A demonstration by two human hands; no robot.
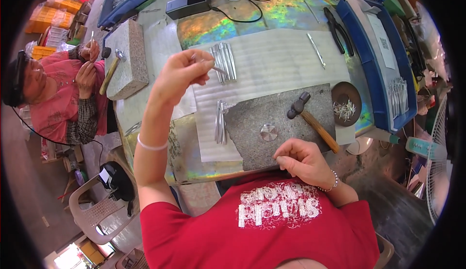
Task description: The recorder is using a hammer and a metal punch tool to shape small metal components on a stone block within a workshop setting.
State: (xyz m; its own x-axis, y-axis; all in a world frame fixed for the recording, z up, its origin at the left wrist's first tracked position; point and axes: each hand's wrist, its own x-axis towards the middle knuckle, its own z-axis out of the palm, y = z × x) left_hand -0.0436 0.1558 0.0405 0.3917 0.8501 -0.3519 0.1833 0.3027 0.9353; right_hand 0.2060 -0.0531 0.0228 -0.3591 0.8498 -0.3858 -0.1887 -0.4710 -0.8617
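Note:
My left hand [183, 74] is raised over the left part of the table, its fingers pinched on a slender metal piece [219, 69]. Just beyond it lies a bundle of slender silvery metal pieces [224, 61], tweezer-like in shape. A second bundle [220, 123] lies nearer, beside a grey stone slab [252, 109]. On the slab are a round metal disc [268, 132] and a ball-peen hammer [314, 123] with a wooden handle. My right hand [306, 162] is at the slab's near edge, fingers curled and thumb against them; anything within them is hidden.
Right of the slab, a brown bowl [340, 92] holds small pale pins. Black-handled pliers [339, 31], a silvery pen-like tool [316, 50] and a blue tray [383, 111] lie beyond. At left, a co-worker [58, 92] sits by a stone block [127, 60] bearing another hammer [111, 72].

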